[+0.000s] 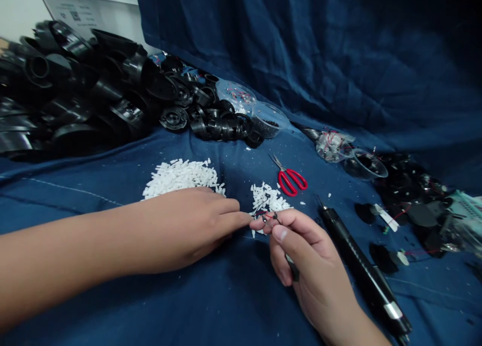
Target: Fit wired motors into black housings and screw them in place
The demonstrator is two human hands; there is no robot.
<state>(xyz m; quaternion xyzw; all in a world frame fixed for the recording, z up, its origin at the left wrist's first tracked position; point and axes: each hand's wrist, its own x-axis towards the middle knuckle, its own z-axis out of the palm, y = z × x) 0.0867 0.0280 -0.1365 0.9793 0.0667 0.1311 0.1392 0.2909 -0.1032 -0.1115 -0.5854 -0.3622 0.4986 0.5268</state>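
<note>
My right hand pinches a small black part with thin red wire between thumb and fingers, and a dark stem shows below the grip. My left hand lies flat on the blue cloth, its fingertip reaching the small part. Just behind both hands is a pile of white plastic pieces, and a larger pile sits behind my left hand. A black electric screwdriver lies to the right of my right hand, apart from it.
Red-handled scissors lie behind my right hand. A heap of black round plastic housings fills the back left. Clear plastic bowls hold small parts, and black pieces with red wires lie at the right. Blue cloth hangs behind.
</note>
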